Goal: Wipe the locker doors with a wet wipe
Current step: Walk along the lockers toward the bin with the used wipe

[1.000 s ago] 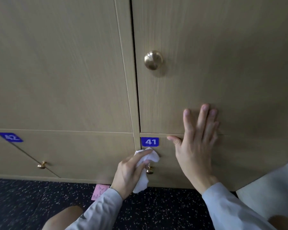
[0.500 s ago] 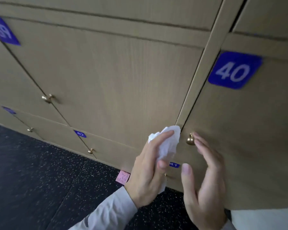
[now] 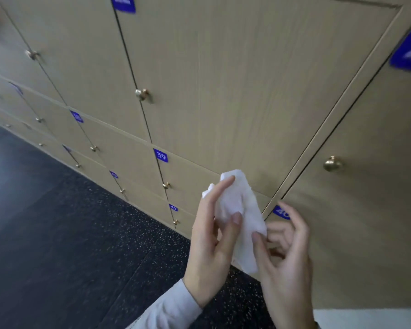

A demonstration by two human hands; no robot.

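Observation:
My left hand (image 3: 211,243) holds a crumpled white wet wipe (image 3: 241,210) between thumb and fingers, lifted just off the locker front. My right hand (image 3: 285,264) is beside it, and its thumb and curled fingers touch the wipe's lower right edge. Behind both hands stand tan wooden locker doors (image 3: 235,91) with small brass knobs (image 3: 332,163) and blue number plates such as 39 (image 3: 161,155) and 40 (image 3: 280,212), the latter partly hidden by my right fingers.
The locker row runs away to the left with several more doors, knobs (image 3: 141,94) and plates. A dark speckled floor (image 3: 69,245) fills the lower left. A pale surface (image 3: 370,319) shows at the bottom right.
The view swung up and left along the lockers. My left hand lifted the wipe off the door, and my right hand left the door and came to the wipe.

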